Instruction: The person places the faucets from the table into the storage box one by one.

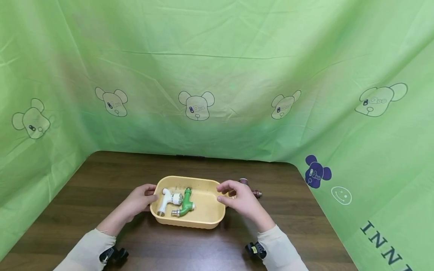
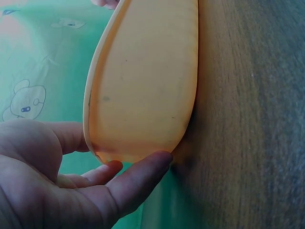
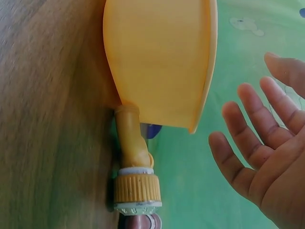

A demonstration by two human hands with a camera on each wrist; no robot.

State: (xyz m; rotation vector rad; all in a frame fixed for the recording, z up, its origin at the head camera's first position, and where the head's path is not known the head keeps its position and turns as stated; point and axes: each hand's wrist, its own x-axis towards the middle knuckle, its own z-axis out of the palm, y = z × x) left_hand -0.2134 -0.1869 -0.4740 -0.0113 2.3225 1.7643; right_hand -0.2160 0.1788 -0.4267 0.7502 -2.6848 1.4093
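Observation:
A yellow plastic basin stands on the table. Inside lie a white tap and a green tap, both at its left side. My left hand grips the basin's left end, thumb at the rim and fingers against the outer wall. Over the right end hovers my right hand, its fingers spread and apart from the rim in the right wrist view. Close to that end a yellow tap lies on the table, mostly hidden by the hand in the head view. A dark red tap is just beyond it.
The brown wooden table carries all of this. A green printed cloth hangs around its back and sides. Black wrist cameras sit on both sleeves.

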